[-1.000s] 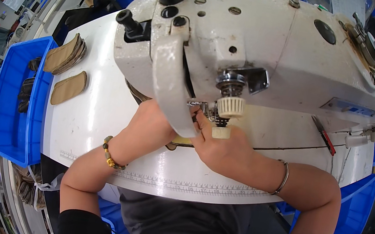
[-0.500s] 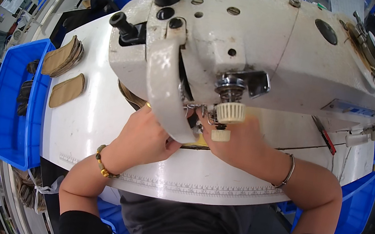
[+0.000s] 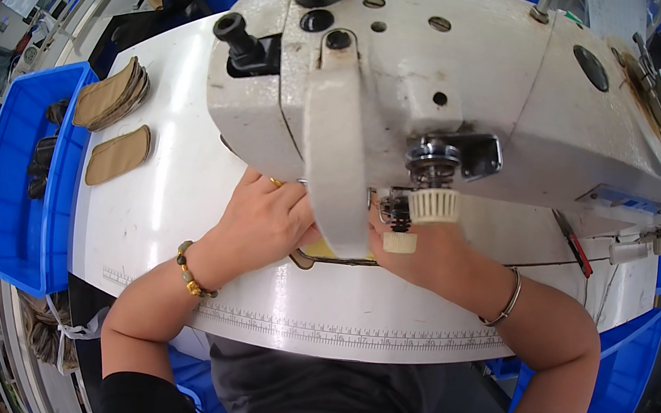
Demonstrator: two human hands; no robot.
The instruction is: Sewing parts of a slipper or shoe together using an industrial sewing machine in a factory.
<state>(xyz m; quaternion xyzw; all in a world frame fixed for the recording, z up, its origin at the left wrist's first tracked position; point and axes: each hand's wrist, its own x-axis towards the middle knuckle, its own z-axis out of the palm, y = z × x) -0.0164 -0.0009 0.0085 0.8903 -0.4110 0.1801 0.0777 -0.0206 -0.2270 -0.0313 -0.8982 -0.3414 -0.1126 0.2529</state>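
White and scuffed, the sewing machine (image 3: 422, 90) stretches from the right over the upper middle of a white table (image 3: 143, 218). Below its curved lever (image 3: 341, 155) lies a cloth piece (image 3: 301, 262), mostly hidden: only a brown corner and a thin dark edge show between the two hands, with a patch of yellow just above that edge. The left hand (image 3: 262, 217) rests at the left of this piece, back upward and fingers bent; its fingertips go behind the lever, so I cannot tell whether they pinch the cloth. The right hand (image 3: 429, 250) is at the other side, partly covered by two cream knobs (image 3: 434, 205); its fingers are hidden too, and I cannot tell how its grip stands. A gold ring (image 3: 274, 182) and a beaded bracelet (image 3: 193, 275) are on the left side, a silver bangle (image 3: 510, 300) on the right wrist. At the table's left, a stack of brown pieces (image 3: 111, 94) sits near a single brown piece (image 3: 120, 155), both beside a blue bin (image 3: 11, 239) with dark things in it. A red-handled tool (image 3: 577, 249) lies right of the right hand, well apart from it, and a printed ruler (image 3: 309, 327) runs along the table's near edge
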